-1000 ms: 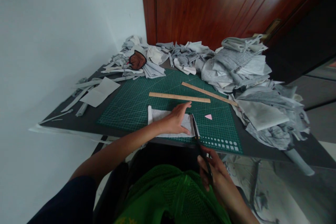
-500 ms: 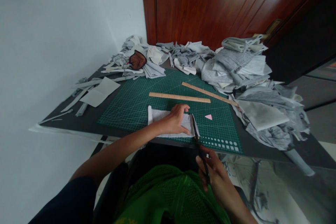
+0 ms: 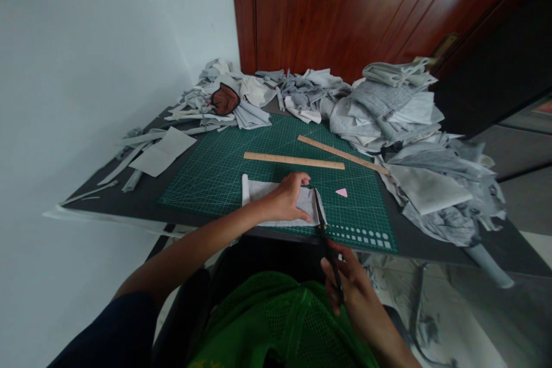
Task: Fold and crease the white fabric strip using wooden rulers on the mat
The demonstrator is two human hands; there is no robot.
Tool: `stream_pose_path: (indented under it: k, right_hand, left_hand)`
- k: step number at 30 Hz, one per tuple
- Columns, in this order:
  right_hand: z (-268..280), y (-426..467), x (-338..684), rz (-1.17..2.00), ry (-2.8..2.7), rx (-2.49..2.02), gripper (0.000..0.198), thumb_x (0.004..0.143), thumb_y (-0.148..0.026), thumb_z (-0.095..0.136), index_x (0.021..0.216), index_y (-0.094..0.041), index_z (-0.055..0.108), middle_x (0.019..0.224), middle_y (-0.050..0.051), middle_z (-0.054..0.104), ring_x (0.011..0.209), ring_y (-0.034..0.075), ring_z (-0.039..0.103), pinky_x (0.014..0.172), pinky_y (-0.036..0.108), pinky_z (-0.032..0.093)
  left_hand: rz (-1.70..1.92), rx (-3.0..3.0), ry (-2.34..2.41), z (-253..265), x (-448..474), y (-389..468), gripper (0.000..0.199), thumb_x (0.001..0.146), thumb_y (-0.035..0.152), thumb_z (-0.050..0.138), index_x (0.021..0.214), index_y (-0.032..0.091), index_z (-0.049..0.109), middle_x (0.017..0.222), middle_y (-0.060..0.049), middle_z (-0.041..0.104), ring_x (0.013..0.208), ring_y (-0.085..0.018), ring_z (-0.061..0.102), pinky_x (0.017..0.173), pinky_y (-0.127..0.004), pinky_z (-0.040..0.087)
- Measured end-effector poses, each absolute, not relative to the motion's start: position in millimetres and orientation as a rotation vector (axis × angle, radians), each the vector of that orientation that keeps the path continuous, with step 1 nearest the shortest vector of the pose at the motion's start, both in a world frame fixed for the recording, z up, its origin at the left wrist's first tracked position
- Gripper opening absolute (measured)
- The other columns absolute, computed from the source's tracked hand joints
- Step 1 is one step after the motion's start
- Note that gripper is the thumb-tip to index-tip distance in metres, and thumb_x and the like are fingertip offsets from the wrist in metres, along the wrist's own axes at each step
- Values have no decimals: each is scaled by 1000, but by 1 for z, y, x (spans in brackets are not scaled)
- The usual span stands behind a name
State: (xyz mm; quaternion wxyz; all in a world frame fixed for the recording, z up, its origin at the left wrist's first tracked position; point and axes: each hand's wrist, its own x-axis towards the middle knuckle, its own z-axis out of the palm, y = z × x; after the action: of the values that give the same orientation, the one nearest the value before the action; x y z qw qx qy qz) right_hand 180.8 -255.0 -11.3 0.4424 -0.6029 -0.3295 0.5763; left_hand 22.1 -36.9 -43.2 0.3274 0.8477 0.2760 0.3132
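A light grey strip of fabric (image 3: 264,188) lies on the green cutting mat (image 3: 207,178) near the table's front edge, its left end rolled up. Spread over the strip, my left hand (image 3: 290,200) presses it down with thumb and fingers apart. My right hand (image 3: 345,276) grips the handles of black scissors (image 3: 324,236). Their blades lie across the strip's right end, where a narrow edge piece shows beyond them. A small pink triangle of tailor's chalk (image 3: 341,192) rests on the mat to the right of the blades.
Beyond the strip lie a wooden ruler (image 3: 293,160) and a second, slanted ruler (image 3: 340,153). Heaps of grey fabric (image 3: 383,109) fill the right and back of the table. A brown cloth piece (image 3: 225,99) and a pale sheet (image 3: 163,151) lie at the left.
The whole view has shifted very slightly. Both hands, the scissors and the fabric strip keep nearly the same places.
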Motion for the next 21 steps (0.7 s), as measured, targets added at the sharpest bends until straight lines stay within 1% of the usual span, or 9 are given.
stream_pose_path:
  k: [5, 8, 10, 12, 14, 15, 17, 19, 21]
  right_hand:
    - [-10, -254, 178, 1441, -770, -1482, 72, 85, -63, 75, 139, -25, 45, 63, -10, 50, 48, 10, 44, 39, 20, 38]
    - [-10, -253, 177, 1451, -695, -1468, 74, 81, -64, 79, 135, -24, 48, 62, -11, 49, 45, 9, 41, 36, 18, 35]
    - [-10, -252, 180, 1465, -622, -1440, 71, 78, -62, 82, 130, -25, 51, 64, -11, 49, 43, 7, 39, 35, 17, 32]
    - [-10, -253, 183, 1494, -564, -1407, 68, 77, -60, 83, 126, -25, 53, 65, -11, 49, 41, 6, 37, 33, 16, 30]
    - [-10, -258, 185, 1499, -525, -1394, 67, 76, -60, 84, 125, -25, 54, 66, -10, 51, 40, 5, 36, 33, 16, 29]
    - [-10, -263, 185, 1491, -507, -1399, 68, 75, -60, 85, 125, -25, 54, 65, -10, 51, 39, 5, 36, 33, 16, 29]
    - [-12, -277, 183, 1461, -440, -1407, 71, 73, -63, 85, 125, -26, 55, 61, -10, 51, 38, 5, 35, 33, 16, 27]
    - [-19, -295, 182, 1419, -344, -1412, 73, 72, -66, 85, 126, -26, 56, 55, -11, 48, 36, 7, 36, 34, 17, 28]
    - [-28, -313, 184, 1332, -261, -1420, 72, 71, -66, 87, 123, -26, 59, 51, -11, 47, 36, 9, 41, 36, 18, 32]
  left_hand:
    - [797, 2264, 734, -40, 21, -35, 98, 51, 34, 101, 129, 21, 44, 127, -11, 54, 118, -34, 57, 104, -51, 48]
    - [772, 2391, 761, -31, 20, -37, 95, 52, 38, 103, 127, 19, 48, 125, -12, 57, 116, -33, 57, 101, -48, 48]
    - [668, 2541, 787, -23, 18, -43, 81, 61, 44, 99, 123, 19, 55, 120, -11, 61, 113, -33, 57, 100, -48, 48]
    - [506, 2694, 808, -15, 15, -54, 57, 77, 47, 88, 120, 21, 62, 113, -9, 64, 111, -33, 59, 98, -47, 47]
    - [413, 2795, 837, -8, 10, -66, 40, 90, 40, 76, 124, 23, 64, 114, -9, 65, 113, -32, 59, 98, -47, 45]
    - [398, 2822, 856, -6, 8, -72, 42, 93, 35, 72, 132, 24, 62, 119, -10, 65, 115, -33, 58, 99, -48, 45]
    - [383, 2845, 811, -3, 4, -79, 44, 93, 25, 68, 137, 24, 60, 128, -12, 63, 122, -34, 57, 103, -51, 44]
    - [359, 2841, 609, -3, 0, -78, 44, 90, 15, 66, 133, 25, 64, 134, -11, 62, 132, -34, 54, 109, -51, 41]
    - [320, 2795, 343, -3, -3, -73, 50, 84, 4, 62, 128, 26, 66, 137, -8, 64, 140, -31, 49, 119, -49, 34]
